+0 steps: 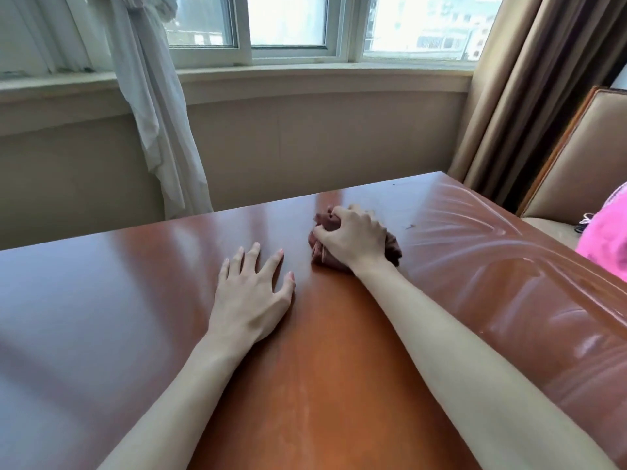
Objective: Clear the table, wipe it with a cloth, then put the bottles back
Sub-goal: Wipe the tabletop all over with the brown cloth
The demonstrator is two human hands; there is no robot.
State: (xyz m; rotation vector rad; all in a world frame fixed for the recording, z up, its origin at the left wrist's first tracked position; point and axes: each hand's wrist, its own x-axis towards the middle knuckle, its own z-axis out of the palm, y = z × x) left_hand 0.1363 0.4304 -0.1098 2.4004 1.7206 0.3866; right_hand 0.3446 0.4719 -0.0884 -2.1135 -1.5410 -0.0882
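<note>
A glossy reddish-brown wooden table [101,300] fills the lower part of the head view. My right hand [349,237] grips a bunched dark brown cloth [393,247] and holds it down on the table near the far edge. Wet curved streaks [492,252] shine on the table surface to the right of the cloth. My left hand [251,296] rests flat on the table with fingers spread, a little to the left of the cloth and apart from it. No bottles are in view.
A padded chair [583,157] stands at the table's right side with a pink object [607,239] on its seat. Behind the table are a beige wall, a window sill, a white curtain [152,113] at left and a brown curtain [529,79] at right.
</note>
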